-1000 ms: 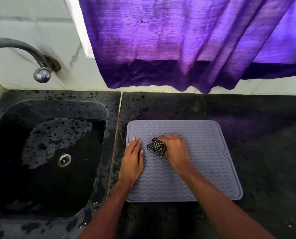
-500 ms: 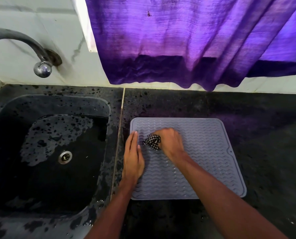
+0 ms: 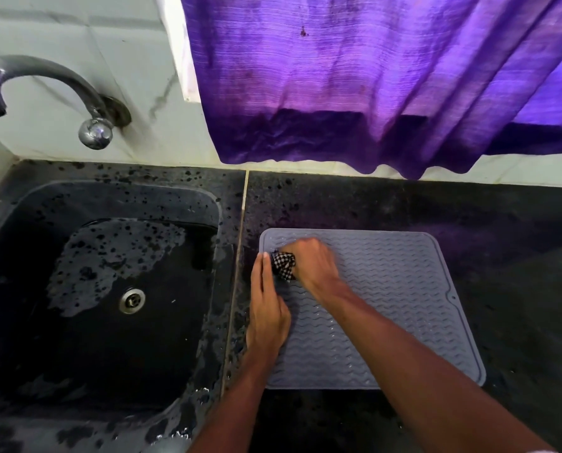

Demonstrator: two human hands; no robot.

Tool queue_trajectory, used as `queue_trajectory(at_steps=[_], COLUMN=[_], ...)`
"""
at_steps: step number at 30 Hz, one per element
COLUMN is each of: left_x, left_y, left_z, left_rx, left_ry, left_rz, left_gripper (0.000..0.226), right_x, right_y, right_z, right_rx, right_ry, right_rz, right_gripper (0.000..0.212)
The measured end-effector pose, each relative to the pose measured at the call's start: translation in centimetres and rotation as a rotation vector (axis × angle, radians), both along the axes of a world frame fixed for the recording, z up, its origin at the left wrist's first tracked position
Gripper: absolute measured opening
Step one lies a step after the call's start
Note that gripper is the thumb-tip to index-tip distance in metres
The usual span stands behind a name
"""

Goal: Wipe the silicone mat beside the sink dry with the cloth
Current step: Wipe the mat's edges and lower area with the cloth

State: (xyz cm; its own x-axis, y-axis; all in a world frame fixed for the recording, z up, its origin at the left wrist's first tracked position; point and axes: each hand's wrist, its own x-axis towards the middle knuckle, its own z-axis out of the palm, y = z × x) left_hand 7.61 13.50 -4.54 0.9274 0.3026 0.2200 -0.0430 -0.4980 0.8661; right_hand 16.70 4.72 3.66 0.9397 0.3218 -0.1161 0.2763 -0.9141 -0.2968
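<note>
A grey silicone mat with a wavy ribbed surface lies on the dark counter just right of the sink. My right hand grips a bunched black-and-white checked cloth and presses it onto the mat near its far left corner. My left hand lies flat with straight fingers along the mat's left edge, its fingertips next to the cloth. Small water drops show on the mat's near part.
A dark wet sink with a metal drain sits to the left. A curved metal tap comes out of the tiled wall above it. A purple curtain hangs over the counter's back edge.
My right hand has slid the cloth leftward and farther away across the mat, toward the far left corner. My left hand has shifted to the mat's left edge.
</note>
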Motion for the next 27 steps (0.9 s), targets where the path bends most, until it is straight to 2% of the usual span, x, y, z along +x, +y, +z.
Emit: queue_trajectory(at_steps=[5,12,15,19,24,27], left_x=[0.1,-0.1,-0.1,-0.2,-0.2,-0.3], left_y=[0.1,0.4,0.3,0.1,0.2,0.1], left_z=[-0.1,0.0,0.1,0.2,-0.4,-0.4], left_rx=[-0.004,-0.07,-0.048,-0.02,0.062,0.078], left_ry=[-0.007,-0.014,0.008,0.037,0.064,0.05], left_rz=[-0.002,0.031,0.026,0.044,0.024,0.022], left_gripper=[0.075,0.072,0.072,0.07,0.077,0.075], right_x=[1.0,-0.7,-0.7,-1.5,-4.0,-3.7], right_y=[0.7,0.8,0.4,0.3,0.5,0.2], right_z=[0.6,0.0,-0.1,-0.2,-1.6,-0.9], right_rx=[-0.027,0.029,0.051,0.087,0.098,0.097], right_ry=[0.084,0.063,0.08,0.062,0.007,0.052], right_rz=[-0.02,-0.086,-0.09,-0.107,-0.083,-0.07], right_gripper=[0.026,0.028,0.023,0.028,0.024,0.024])
